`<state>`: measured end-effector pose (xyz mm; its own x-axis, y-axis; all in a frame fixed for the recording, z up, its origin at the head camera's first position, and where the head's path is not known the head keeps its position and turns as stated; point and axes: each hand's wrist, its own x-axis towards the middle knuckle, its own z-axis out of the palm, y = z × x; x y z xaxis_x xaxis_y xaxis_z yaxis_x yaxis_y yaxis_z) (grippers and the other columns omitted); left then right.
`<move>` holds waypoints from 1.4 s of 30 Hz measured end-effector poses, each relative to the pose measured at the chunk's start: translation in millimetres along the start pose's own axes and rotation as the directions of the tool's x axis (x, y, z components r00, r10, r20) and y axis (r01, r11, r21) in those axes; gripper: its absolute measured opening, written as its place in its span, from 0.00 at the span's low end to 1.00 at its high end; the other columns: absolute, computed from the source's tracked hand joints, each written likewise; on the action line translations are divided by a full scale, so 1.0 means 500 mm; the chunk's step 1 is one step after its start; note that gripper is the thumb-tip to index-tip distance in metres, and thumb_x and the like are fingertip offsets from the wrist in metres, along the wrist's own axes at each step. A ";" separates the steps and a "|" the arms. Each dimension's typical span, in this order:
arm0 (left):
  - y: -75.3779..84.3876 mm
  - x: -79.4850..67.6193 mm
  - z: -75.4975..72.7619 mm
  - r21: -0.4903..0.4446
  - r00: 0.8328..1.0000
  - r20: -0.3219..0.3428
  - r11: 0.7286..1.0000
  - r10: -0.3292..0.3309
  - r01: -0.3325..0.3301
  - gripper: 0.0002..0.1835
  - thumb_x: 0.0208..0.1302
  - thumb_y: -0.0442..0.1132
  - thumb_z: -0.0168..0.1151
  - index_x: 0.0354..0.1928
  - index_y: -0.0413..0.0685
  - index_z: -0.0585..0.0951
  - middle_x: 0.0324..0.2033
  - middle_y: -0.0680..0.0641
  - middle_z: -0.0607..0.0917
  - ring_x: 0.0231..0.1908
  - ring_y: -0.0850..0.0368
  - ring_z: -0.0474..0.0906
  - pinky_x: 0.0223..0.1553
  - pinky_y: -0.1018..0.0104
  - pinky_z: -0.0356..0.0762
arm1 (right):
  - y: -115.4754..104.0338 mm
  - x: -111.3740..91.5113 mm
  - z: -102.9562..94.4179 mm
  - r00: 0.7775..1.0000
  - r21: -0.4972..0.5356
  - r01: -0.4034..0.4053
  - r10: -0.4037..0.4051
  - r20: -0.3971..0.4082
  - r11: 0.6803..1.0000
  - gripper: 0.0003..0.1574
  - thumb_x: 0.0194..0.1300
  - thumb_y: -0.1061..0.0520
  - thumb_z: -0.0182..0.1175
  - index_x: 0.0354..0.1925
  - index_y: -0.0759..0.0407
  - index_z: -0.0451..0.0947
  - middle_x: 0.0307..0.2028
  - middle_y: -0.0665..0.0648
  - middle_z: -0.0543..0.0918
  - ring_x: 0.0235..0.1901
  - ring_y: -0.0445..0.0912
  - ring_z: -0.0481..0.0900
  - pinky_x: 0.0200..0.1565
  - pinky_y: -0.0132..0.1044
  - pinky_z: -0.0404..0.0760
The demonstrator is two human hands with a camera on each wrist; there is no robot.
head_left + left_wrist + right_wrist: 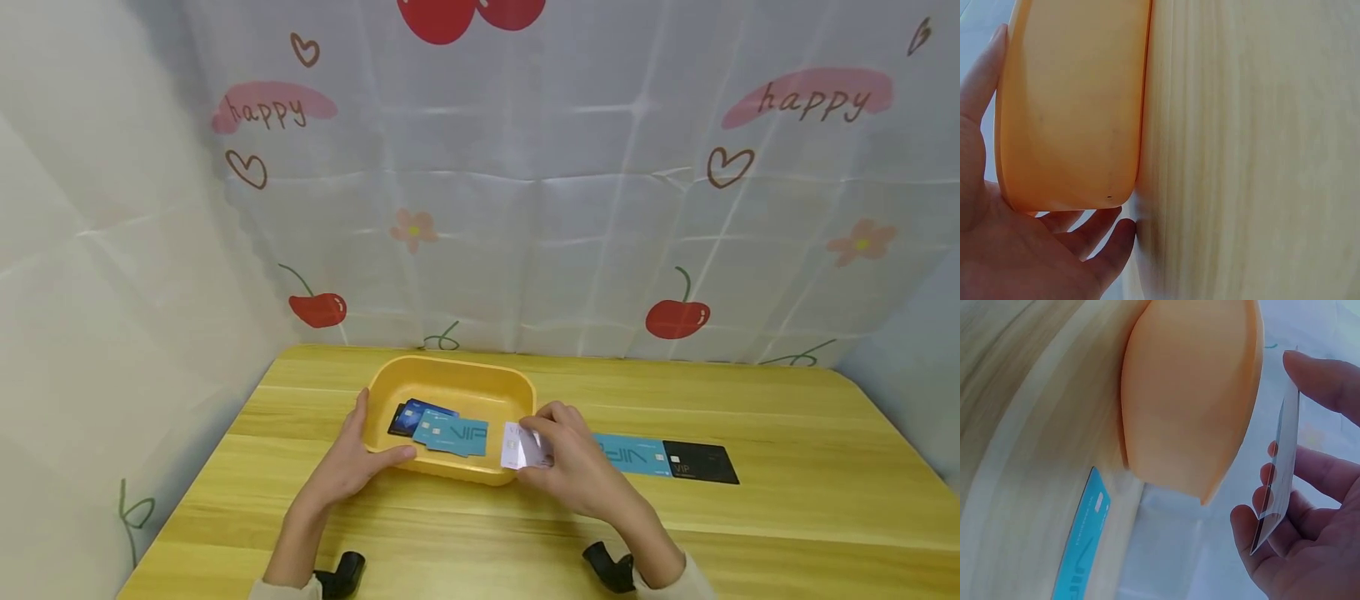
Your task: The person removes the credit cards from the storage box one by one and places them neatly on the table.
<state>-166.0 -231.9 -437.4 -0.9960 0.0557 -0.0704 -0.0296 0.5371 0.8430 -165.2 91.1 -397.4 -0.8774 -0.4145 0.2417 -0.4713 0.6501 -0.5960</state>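
My left hand (341, 467) holds the left end of a yellow plastic tray (457, 381), its thumb on the near rim and its fingers round the end wall. Between the thumb and fingers of my right hand (576, 465), a white card (514, 448) is pinched over the tray's right end. The right wrist view shows this card (1285, 450) nearly edge-on, raised above the rim. Inside the tray lie overlapping cards: teal VIP cards (459, 435) on top, a dark blue card (411, 412) and a black one (397, 421) partly covered beneath.
Right of the tray, a teal VIP card (637, 454) and a black VIP card (705, 462) lie in a row on the wooden table (480, 533). My right hand hides part of the teal one. A patterned white curtain (525, 250) hangs behind the table.
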 end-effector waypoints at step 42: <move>-0.006 0.005 0.003 -0.031 1.000 0.003 1.000 0.002 -0.001 0.66 0.57 0.54 0.73 0.77 0.45 0.31 0.76 0.36 0.39 0.73 0.38 0.41 0.70 0.38 0.42 | 0.083 -0.055 -0.003 0.991 -0.111 -0.078 0.089 0.095 0.991 0.33 0.45 0.62 0.79 0.52 0.66 0.83 0.42 0.51 0.75 0.46 0.49 0.69 0.45 0.45 0.72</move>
<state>-168.4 -232.1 -441.2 -0.9957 0.0593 -0.0709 -0.0307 0.5110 0.8591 -160.6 130.4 -427.8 -0.9031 -0.4140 0.1138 -0.4086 0.7473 -0.5240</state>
